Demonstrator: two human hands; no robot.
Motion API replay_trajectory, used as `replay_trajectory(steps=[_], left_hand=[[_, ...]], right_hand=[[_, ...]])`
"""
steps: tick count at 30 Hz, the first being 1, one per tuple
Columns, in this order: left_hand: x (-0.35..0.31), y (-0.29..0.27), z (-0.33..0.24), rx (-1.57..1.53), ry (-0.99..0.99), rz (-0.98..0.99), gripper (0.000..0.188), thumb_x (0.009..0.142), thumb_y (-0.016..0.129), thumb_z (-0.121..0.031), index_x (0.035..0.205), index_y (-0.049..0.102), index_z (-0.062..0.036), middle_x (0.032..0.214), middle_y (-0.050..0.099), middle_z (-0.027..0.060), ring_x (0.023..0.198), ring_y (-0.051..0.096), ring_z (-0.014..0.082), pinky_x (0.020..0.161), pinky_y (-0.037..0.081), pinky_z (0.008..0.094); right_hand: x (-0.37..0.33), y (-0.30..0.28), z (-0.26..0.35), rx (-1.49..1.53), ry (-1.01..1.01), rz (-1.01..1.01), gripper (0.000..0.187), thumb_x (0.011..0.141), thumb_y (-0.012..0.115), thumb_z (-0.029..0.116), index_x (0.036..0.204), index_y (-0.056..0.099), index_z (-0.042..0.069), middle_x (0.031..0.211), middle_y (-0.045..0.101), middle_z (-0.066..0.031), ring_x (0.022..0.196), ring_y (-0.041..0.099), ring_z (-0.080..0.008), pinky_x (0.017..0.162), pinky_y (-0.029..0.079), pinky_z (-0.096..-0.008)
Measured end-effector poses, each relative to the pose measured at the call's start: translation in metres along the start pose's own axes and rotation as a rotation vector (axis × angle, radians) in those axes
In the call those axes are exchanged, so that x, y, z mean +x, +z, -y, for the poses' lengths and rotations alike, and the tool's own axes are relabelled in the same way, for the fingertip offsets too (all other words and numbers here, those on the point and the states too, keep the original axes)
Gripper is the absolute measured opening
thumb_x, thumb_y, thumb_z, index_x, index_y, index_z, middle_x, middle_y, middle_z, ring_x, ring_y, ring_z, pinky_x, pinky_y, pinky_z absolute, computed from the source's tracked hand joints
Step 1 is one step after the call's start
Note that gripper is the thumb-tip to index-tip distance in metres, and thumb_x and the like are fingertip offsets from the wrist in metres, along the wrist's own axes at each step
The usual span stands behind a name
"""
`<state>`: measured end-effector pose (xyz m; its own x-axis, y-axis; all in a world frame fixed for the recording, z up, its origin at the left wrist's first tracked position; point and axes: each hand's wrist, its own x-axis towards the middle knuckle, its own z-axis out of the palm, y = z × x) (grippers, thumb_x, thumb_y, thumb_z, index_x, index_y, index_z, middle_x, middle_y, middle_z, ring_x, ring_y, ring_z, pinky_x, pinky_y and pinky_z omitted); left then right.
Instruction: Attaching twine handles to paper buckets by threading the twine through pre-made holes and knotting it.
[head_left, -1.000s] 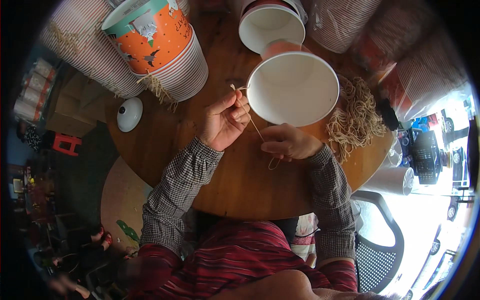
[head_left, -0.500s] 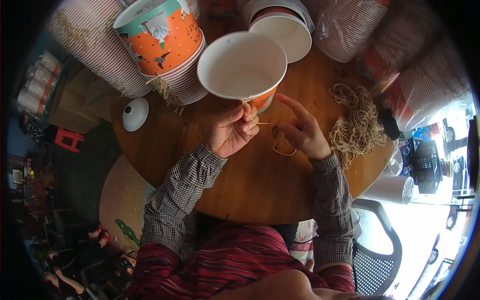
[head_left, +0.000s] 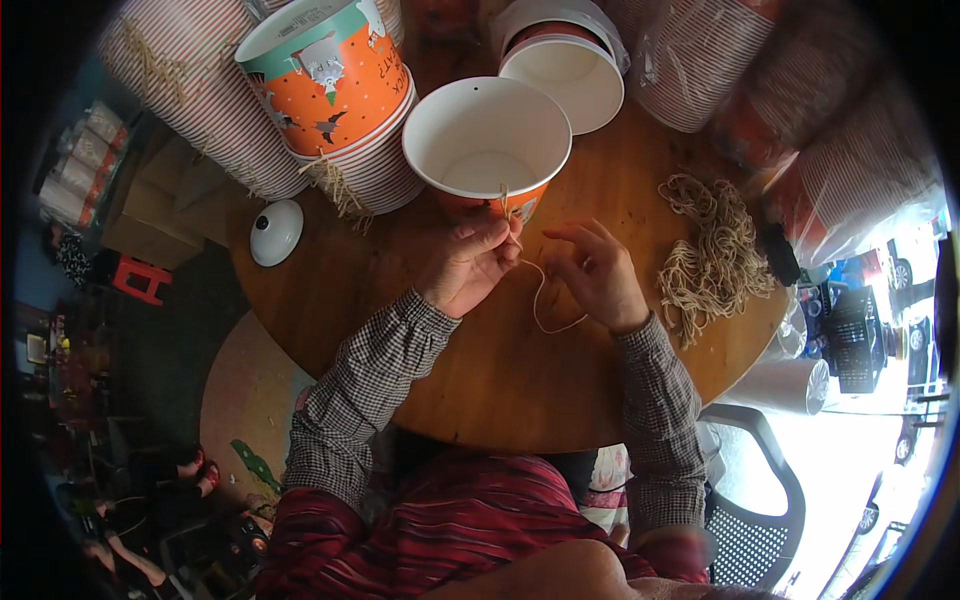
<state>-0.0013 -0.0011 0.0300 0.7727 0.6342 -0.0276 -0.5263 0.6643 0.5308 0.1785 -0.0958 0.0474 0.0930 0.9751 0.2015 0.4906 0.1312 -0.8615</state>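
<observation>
A white-lined paper bucket (head_left: 486,130) with an orange outside stands on the wooden table, tipped a little toward me. A small dark hole shows near its far rim. Thin beige cord (head_left: 537,300) passes over the near rim; its tail hangs in a loop toward the right. My left hand (head_left: 468,262) is closed, thumb and fingers pinching the cord just below that rim. To the right, my right hand (head_left: 603,278) is held with thumb and forefinger apart and nothing visible between them. The cord's tail runs close below it.
Tangled cord lengths (head_left: 712,255) lie at the right. At the left, an orange and green bucket (head_left: 325,75) tops a stack with tied cords, beside a white lid (head_left: 276,232). Another bucket (head_left: 565,80) lies on its side behind. Plastic-wrapped stacks (head_left: 850,180) stand far right.
The bucket has come down and its opening shows more of the inside. The cord between my hands has gone slack into a loop. My right forefinger has drawn lower.
</observation>
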Motion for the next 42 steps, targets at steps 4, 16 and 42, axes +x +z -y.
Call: replay_trajectory(steps=[4, 16, 42], left_hand=[[0.0, 0.005, 0.003, 0.12, 0.071, -0.077, 0.007, 0.087, 0.065, -0.013, 0.093, 0.065, -0.0091, 0.093, 0.062, -0.0002, 0.081, 0.052, 0.01, 0.076, 0.043, 0.0251], [-0.002, 0.007, 0.003, 0.229, 0.112, -0.047, 0.016, 0.089, 0.062, -0.017, 0.099, 0.066, -0.0047, 0.091, 0.064, 0.001, 0.08, 0.055, 0.0089, 0.075, 0.043, 0.0259], [-0.006, 0.045, 0.004, -0.084, 0.037, -0.104, 0.005, 0.087, 0.06, -0.012, 0.086, 0.056, -0.0111, 0.073, 0.047, -0.0042, 0.065, 0.04, 0.0095, 0.065, 0.039, 0.0236]], right_hand=[[-0.001, 0.02, 0.01, 0.132, -0.094, -0.156, 0.028, 0.078, 0.071, 0.006, 0.105, 0.064, 0.003, 0.096, 0.056, -0.0055, 0.064, 0.052, -0.008, 0.058, 0.046, -0.0235], [-0.006, 0.038, 0.038, 0.639, 0.296, -0.128, 0.015, 0.089, 0.063, 0.013, 0.091, 0.055, 0.001, 0.075, 0.06, -0.0049, 0.05, 0.053, -0.0077, 0.044, 0.043, -0.0204], [-0.023, 0.037, 0.044, 0.307, 0.058, -0.07, 0.008, 0.086, 0.06, 0.004, 0.092, 0.056, 0.001, 0.068, 0.06, -0.0045, 0.061, 0.055, -0.0067, 0.057, 0.046, -0.0235]])
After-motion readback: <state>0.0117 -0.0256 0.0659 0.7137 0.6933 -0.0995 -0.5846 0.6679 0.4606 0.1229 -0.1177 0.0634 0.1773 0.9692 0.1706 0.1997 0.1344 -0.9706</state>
